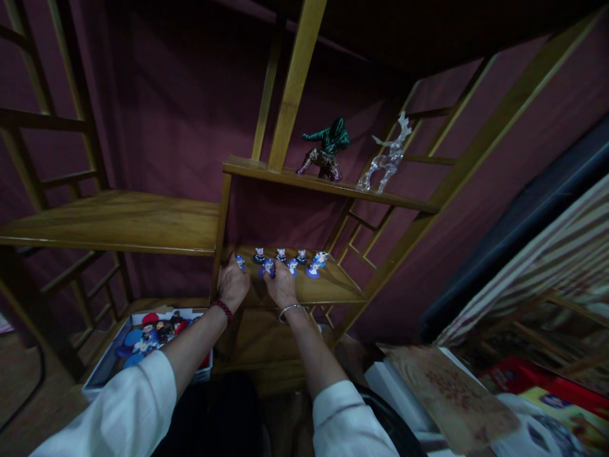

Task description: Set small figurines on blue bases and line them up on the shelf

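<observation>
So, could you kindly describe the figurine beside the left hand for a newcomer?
In the wooden shelving, find the shelf below the clear deer. There, the blue figurine is at the left hand, farther left than the neighbouring figurines on that shelf.

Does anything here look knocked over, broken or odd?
Nothing stands out: the small figurines stand in rows on their shelf, and the green-topped figure and clear deer are upright above. Toys in the white box lie jumbled. Fine damage would be too small to see.
</observation>
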### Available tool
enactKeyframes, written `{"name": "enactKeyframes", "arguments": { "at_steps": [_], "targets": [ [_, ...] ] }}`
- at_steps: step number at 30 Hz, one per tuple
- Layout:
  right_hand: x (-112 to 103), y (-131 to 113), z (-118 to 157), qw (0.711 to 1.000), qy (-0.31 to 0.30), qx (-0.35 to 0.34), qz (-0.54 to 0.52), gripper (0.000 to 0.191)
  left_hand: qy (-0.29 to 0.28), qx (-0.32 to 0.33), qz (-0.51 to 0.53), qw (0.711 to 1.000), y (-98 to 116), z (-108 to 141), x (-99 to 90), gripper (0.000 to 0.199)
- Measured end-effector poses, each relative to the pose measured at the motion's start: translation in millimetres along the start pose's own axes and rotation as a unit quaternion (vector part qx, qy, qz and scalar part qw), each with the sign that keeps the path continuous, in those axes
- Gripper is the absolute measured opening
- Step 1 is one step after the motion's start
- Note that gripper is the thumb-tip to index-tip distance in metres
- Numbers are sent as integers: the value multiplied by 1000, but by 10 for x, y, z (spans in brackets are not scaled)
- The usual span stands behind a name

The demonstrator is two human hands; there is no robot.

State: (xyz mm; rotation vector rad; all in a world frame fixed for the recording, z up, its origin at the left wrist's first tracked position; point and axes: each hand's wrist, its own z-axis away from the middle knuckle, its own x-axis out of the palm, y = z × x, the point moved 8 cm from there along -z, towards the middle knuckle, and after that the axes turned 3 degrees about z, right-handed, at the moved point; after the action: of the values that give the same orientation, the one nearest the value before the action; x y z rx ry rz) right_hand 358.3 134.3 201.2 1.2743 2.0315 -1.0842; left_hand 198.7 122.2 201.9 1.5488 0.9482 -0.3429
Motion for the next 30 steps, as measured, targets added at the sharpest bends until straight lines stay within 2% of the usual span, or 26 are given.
{"name": "enactKeyframes", "arguments": {
  "at_steps": [5,12,18,25,30],
  "targets": [
    [-21,-15,5,1000,-2,1,-1,26,0,-5,29,1000,-22,-25,28,49],
    [-52,-38,13,1000,-2,9,-3,28,-39,9,43,998,31,-15,80,46],
    [-46,-44,13,1000,-5,0,3,26,-32,18,31,999,50,4,70,45],
    [-33,-47,18,1000,-5,-10,9,28,-5,71,-15,997,137,40,19,46],
    [-21,-49,18,1000,-9,-10,12,28,2,77,-32,996,139,53,14,47]
  ]
}}
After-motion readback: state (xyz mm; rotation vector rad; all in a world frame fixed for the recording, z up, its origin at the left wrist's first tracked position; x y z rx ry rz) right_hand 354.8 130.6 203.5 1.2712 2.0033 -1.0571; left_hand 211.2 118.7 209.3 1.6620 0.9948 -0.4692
